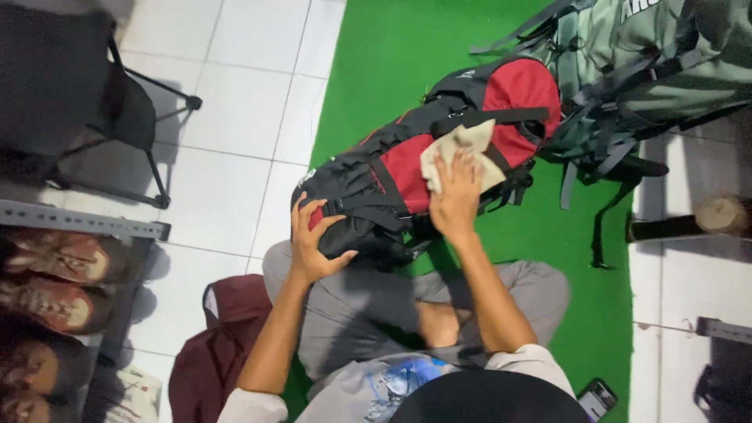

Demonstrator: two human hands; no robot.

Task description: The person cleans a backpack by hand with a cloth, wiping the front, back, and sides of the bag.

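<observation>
A red and black backpack lies across my lap and onto a green mat. My left hand grips the pack's black lower end, fingers curled around it. My right hand presses a beige cloth flat against the pack's red panel, near the black straps. I sit cross-legged in grey trousers.
A grey-green backpack lies at the top right, touching the red one. A black folding chair stands on white tiles at the left. A shoe rack with brown shoes is below it. A maroon garment and a phone lie beside me.
</observation>
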